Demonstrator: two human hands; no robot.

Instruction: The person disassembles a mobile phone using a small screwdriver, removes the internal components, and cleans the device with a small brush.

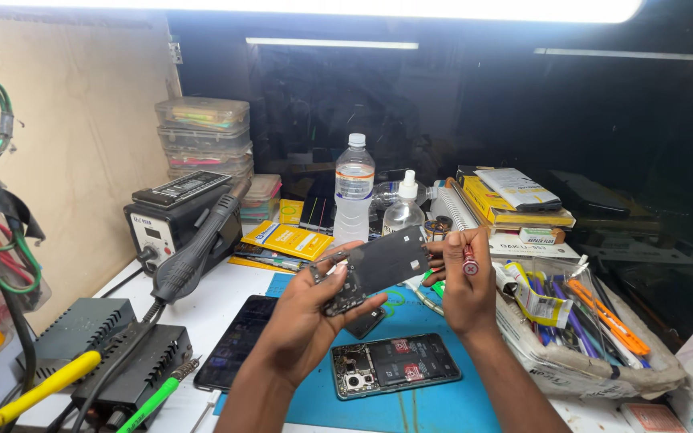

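Both hands hold a dark phone frame [378,267] up above the blue work mat [435,405]. My left hand [310,317] grips its lower left end. At the frame's right end my right hand [463,293] pinches the edge and also holds a small screwdriver with a red-and-white cap [470,261]. Below the hands, an opened phone [395,365] lies on the mat with its inner boards showing. A small dark part [364,322] sits on the mat just under the held frame.
A dark phone screen [237,341] lies left of the mat. A hot-air station [172,220] and power units [134,369] fill the left. Water bottle [354,196] and spray bottle [403,208] stand behind. A tray of pens and tools [583,321] is at right.
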